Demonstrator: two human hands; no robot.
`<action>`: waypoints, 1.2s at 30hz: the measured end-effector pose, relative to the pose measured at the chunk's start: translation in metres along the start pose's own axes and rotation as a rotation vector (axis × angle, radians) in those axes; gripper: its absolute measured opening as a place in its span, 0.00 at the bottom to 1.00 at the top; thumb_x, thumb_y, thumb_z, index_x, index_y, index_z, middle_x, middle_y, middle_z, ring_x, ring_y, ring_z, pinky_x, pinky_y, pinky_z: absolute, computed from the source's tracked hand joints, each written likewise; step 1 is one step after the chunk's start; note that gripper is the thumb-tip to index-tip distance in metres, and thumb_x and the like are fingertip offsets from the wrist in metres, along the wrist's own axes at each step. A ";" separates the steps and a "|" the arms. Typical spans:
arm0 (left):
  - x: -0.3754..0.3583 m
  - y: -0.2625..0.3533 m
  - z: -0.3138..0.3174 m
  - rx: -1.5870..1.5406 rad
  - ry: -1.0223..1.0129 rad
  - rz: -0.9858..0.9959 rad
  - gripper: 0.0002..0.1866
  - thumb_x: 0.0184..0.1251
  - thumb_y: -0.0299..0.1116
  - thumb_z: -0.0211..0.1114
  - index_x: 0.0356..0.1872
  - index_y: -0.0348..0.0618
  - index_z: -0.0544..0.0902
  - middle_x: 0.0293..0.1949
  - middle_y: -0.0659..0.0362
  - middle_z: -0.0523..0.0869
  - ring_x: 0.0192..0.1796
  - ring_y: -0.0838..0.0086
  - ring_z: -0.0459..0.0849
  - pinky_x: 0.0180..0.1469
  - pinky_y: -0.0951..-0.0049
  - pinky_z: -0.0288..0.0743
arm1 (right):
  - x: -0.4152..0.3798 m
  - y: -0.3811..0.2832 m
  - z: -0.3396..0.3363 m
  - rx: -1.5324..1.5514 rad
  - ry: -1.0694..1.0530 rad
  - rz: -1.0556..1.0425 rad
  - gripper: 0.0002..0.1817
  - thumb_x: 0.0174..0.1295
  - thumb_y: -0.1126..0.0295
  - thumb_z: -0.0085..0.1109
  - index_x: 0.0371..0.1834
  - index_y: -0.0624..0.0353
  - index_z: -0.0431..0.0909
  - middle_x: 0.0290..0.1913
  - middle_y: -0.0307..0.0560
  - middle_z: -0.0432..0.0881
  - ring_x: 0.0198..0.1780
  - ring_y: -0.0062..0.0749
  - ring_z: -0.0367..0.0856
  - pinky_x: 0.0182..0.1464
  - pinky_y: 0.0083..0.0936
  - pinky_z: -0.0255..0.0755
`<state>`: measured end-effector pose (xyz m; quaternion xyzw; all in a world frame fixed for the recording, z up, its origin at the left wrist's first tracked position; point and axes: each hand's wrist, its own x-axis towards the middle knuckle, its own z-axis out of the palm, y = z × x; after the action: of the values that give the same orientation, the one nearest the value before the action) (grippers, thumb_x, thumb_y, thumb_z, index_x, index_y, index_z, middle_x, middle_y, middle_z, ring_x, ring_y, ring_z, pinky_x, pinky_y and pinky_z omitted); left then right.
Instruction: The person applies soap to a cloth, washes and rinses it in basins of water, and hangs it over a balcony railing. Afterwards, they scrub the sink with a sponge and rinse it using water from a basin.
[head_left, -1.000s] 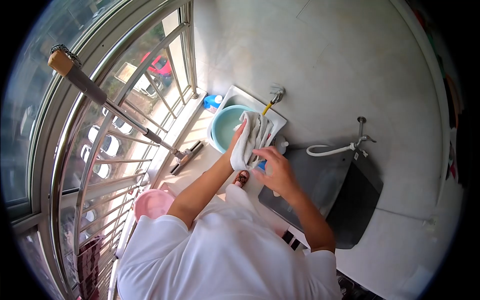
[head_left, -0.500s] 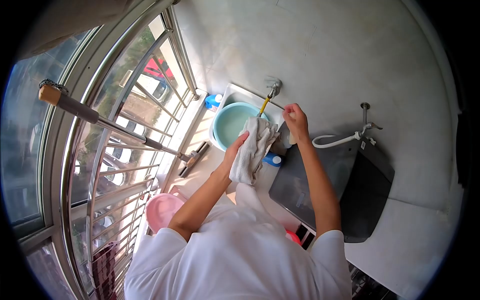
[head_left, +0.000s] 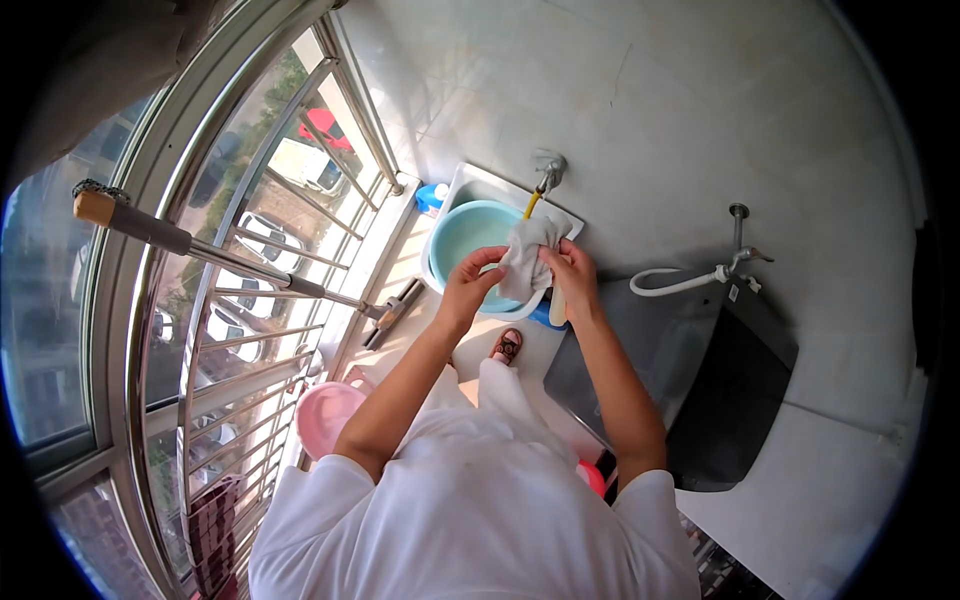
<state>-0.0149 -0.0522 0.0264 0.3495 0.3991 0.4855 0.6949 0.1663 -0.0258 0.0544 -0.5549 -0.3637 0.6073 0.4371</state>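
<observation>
A crumpled whitish cloth [head_left: 530, 255] is held between my two hands, over the near right edge of a light blue basin [head_left: 465, 235]. My left hand [head_left: 474, 283] pinches the cloth's left side. The fingers of my right hand [head_left: 572, 280] close on its right side, and a pale strip hangs under that palm. The basin rests in a white sink [head_left: 468, 178]. Behind the cloth, a yellow hose [head_left: 532, 204] runs down from a wall tap [head_left: 549, 168].
A grey-black washing machine [head_left: 640, 350] stands at the right, below a second tap [head_left: 742, 255] with a white hose. Barred windows line the left, crossed by a mop pole [head_left: 240, 262]. A pink basin [head_left: 328, 418] is at lower left; a blue bottle [head_left: 431, 198] is beside the sink.
The cloth has moved up and right and is more bunched. My right hand has come down from near the tap onto it. My left hand has risen slightly. A sandalled foot now shows below.
</observation>
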 end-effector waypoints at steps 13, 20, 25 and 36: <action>0.034 -0.030 -0.002 -1.026 -0.248 -0.223 0.20 0.75 0.41 0.45 0.62 0.42 0.68 0.57 0.54 0.77 0.57 0.62 0.78 0.60 0.63 0.74 | -0.048 -0.083 0.022 -0.731 0.183 -0.808 0.16 0.53 0.70 0.66 0.43 0.62 0.75 0.42 0.51 0.76 0.44 0.45 0.77 0.45 0.35 0.73; 0.026 -0.009 0.051 -0.809 -0.080 -0.229 0.20 0.75 0.45 0.47 0.59 0.44 0.71 0.56 0.57 0.77 0.59 0.66 0.76 0.62 0.63 0.71 | 0.045 -0.045 0.041 -1.031 -0.007 -0.941 0.14 0.53 0.72 0.61 0.42 0.61 0.73 0.41 0.51 0.73 0.43 0.47 0.76 0.45 0.38 0.71; 0.039 -0.020 0.051 -0.231 0.041 0.242 0.20 0.74 0.46 0.46 0.60 0.48 0.71 0.57 0.56 0.77 0.59 0.65 0.76 0.63 0.62 0.69 | 0.003 -0.051 0.063 -1.027 -0.121 -0.890 0.16 0.52 0.72 0.62 0.45 0.59 0.73 0.44 0.49 0.73 0.46 0.47 0.75 0.51 0.37 0.70; 0.033 -0.041 0.040 -1.118 -0.251 -0.068 0.19 0.76 0.41 0.43 0.58 0.42 0.70 0.56 0.53 0.77 0.58 0.63 0.76 0.60 0.62 0.72 | -0.013 -0.043 0.077 -1.061 -0.116 -0.951 0.16 0.50 0.74 0.61 0.43 0.58 0.72 0.41 0.50 0.71 0.44 0.46 0.74 0.47 0.40 0.71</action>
<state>0.0441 -0.0361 0.0013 -0.0290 0.0073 0.5550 0.8313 0.0952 -0.0197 0.1084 -0.4409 -0.8352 0.1207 0.3058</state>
